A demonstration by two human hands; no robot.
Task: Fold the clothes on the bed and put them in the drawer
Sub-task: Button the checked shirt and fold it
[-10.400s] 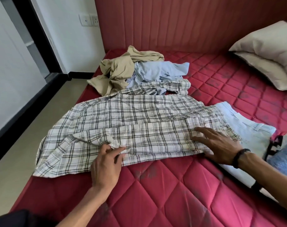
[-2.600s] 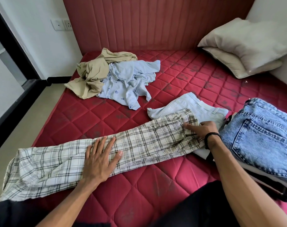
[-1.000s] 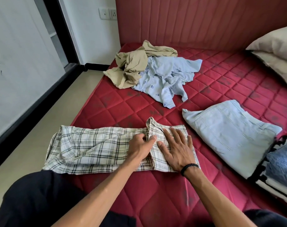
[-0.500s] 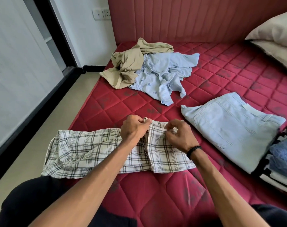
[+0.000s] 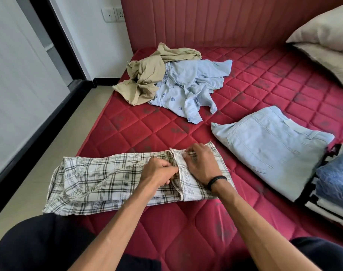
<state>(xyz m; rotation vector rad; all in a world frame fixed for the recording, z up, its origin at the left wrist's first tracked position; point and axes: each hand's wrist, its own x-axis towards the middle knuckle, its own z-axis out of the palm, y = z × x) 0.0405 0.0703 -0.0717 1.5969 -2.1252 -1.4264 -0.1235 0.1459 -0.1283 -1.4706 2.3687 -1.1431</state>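
1. Nearest: dark trousers (image 5: 49, 245) of the person at the bottom edge, both bare forearms reaching fwd over the bed (image 5: 186, 231), a red quilted mattress.
2. Plaid shirt (image 5: 100, 184) lies on the near left part of the bed, folded into a long band running left-right; its left end reaches the mattress edge. Right third is doubled back over the band, w/ a raised fold edge running near-far btwn the two hands.
3. Left hand (image 5: 159, 173) sits on the band just left of that fold edge, fingers curled and bunched, tips pinching the plaid cloth at the edge.
4. Right hand (image 5: 201, 163) sits on the doubled-back part, just right of the edge; fingers bent, tips pinching the fabric near the far end of the fold. Black wristband (image 5: 216, 180) on that wrist.
5. Right of the shirt, apart from it: pale jeans (image 5: 268, 149), folded flat.
6. Far right edge: blue denim (image 5: 335, 182) stacked on a black-and-white striped item (image 5: 319, 204), touching the pale jeans' right side. Cut off by the frame.
7. Further back, centre: unfolded heap, a tan garment (image 5: 147, 77) on the left overlapping a light blue shirt (image 5: 190, 89) w/ small print.
8. Far right: two pillows (image 5: 327, 40) stacked by the headboard (image 5: 206, 22), red padded.
9. Far left: tiled floor (image 5: 55, 145), white wall w/ sockets (image 5: 113, 14).
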